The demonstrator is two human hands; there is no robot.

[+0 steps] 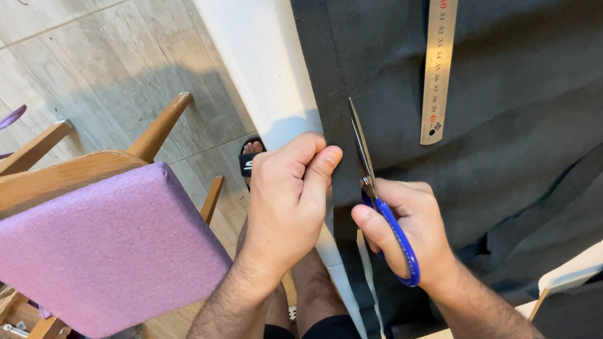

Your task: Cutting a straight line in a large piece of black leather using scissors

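A large piece of dark grey fabric (518,126) lies spread over a white table (258,59). My left hand (289,195) pinches the fabric's left edge between thumb and fingers, near the table's rim. My right hand (405,233) grips blue-handled scissors (378,199), whose closed blades point up the cloth just right of my left hand. A metal ruler (440,53) lies on the fabric above and to the right of the scissor tips.
A wooden chair with a purple cushion (102,247) stands tilted at the left over a tiled floor (60,59). My legs and a sandalled foot (249,155) show beneath the table edge. White paper pieces (584,270) lie at the lower right.
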